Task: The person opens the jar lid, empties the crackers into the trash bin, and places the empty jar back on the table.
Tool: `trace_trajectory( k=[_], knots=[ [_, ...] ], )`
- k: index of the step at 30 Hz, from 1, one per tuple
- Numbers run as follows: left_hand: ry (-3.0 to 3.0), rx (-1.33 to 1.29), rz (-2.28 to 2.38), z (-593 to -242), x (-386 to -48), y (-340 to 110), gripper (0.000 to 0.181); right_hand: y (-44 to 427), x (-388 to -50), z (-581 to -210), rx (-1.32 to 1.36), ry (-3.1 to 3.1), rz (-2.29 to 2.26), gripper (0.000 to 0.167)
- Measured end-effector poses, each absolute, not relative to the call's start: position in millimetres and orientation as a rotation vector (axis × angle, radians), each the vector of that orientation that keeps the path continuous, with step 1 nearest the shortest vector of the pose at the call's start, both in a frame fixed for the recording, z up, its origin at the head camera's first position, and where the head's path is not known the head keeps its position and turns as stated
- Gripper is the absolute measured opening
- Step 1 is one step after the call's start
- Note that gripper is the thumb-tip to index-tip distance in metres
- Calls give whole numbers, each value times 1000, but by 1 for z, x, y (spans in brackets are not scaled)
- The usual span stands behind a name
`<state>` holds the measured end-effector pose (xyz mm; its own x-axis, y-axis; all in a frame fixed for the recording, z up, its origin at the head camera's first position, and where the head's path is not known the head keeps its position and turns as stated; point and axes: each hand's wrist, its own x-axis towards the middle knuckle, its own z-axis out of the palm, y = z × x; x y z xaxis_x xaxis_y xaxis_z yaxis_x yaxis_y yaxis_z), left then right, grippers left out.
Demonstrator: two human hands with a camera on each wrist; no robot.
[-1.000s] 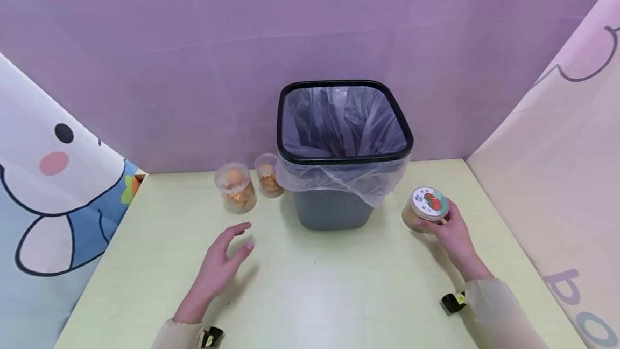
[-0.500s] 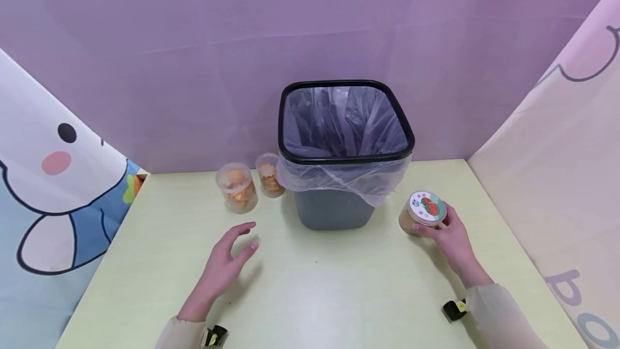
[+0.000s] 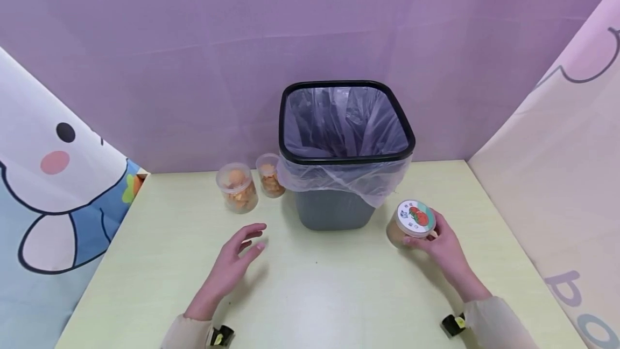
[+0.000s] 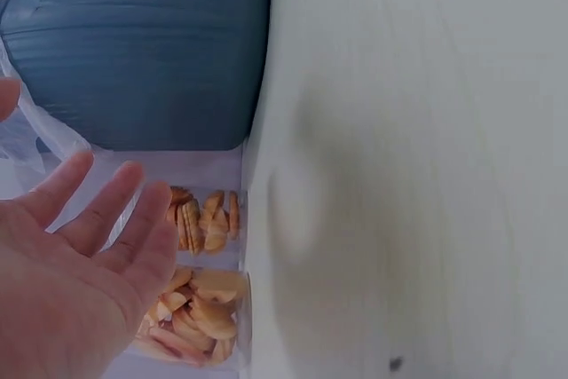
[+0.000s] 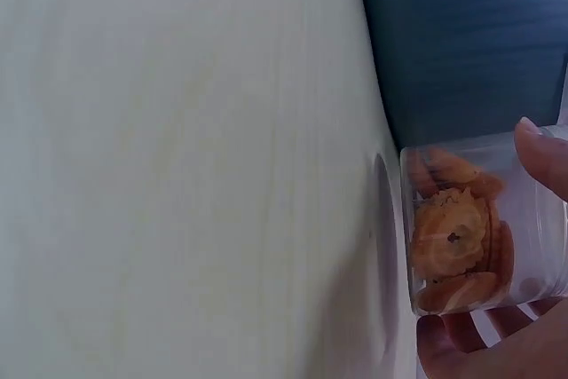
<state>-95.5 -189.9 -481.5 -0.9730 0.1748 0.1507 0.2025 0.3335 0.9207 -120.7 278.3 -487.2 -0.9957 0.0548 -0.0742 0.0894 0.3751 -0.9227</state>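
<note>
At the right of the head view, my right hand grips a clear plastic jar whose white-and-green lid shows a red tomato picture. Brownish-orange biscuit-like pieces show through its wall in the right wrist view, with thumb and fingers on opposite sides. The jar is just at or slightly above the table; I cannot tell which. My left hand hovers over the table on the left, fingers loosely bent and holding nothing. Nearest to it are two clear containers of orange snack pieces, a wider one and a narrower one.
A grey bin with a black rim and a translucent liner stands at the back middle of the pale table. A purple cloth hangs behind it. Printed cloths flank both sides.
My right hand has moved the jar left and toward me. My left hand has drifted slightly to the right. The bin and the two containers have stayed in place.
</note>
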Motion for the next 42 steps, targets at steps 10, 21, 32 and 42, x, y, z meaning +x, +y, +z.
trace_trajectory(
  k=[10,21,32,42],
  knots=[
    [-2529,-433,-1854,-483,-94,-177,41,257,-104,-489,-7,2584,-1750,93],
    [-2513,-580,-1899,-489,-97,-166,50,227,-90,-491,-138,2498,-1763,97],
    [-2485,-722,-1955,-491,-97,-146,57,203,-86,-498,-310,2385,-1804,95],
    [-2518,-805,-1962,-493,-95,-126,65,178,-81,-501,-429,2318,-1768,94]
  ],
)
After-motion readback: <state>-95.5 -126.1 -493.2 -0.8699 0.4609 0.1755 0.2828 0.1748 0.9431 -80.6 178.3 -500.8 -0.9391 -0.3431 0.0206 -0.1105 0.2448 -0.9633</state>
